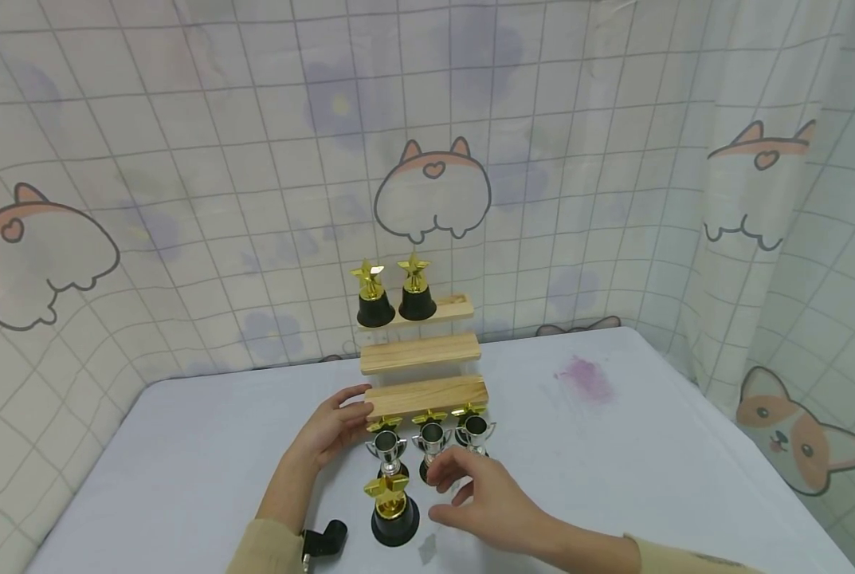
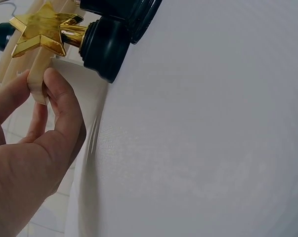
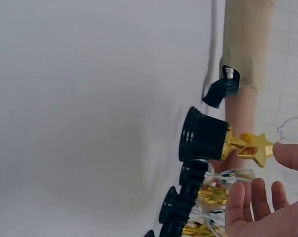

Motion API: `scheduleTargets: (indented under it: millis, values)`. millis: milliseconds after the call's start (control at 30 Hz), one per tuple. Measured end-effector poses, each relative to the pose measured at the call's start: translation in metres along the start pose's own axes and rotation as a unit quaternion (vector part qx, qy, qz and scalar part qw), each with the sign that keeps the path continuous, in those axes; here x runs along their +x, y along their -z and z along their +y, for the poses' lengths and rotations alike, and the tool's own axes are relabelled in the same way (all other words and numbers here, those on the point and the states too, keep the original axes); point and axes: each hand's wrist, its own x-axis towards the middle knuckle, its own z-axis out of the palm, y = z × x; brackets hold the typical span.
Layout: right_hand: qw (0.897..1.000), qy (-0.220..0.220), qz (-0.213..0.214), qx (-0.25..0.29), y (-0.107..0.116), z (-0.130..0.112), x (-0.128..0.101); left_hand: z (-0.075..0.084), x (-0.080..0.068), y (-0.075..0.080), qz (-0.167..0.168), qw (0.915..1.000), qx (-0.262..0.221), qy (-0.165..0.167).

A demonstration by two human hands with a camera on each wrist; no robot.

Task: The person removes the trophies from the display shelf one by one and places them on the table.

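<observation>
The right hand (image 1: 480,498), its grip loose with fingers spread and holding nothing, hovers just at five o'clock of the upright middle silver cup (image 1: 431,443) on the surface, while the left hand (image 1: 334,426) pinches the bottom wooden step (image 1: 427,395).

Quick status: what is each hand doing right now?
Left hand: grips the end of the lowest wooden step.
Right hand: open, holds nothing, fingers spread near the silver cup trophies.
</observation>
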Motion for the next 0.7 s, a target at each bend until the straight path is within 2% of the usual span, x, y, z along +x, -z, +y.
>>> scheduleTargets:
  millis: [433,700]
  values:
    - [0.999,0.025,0.031,-0.006,0.021,-0.017,0.007,0.000,0.001,0.001,-0.008,0.9998,-0.017,0.005]
    - [0.998,0.015,0.047,0.028,0.033,-0.023,0.018,0.000,0.001,0.000,-0.009,0.9998,-0.017,0.003]
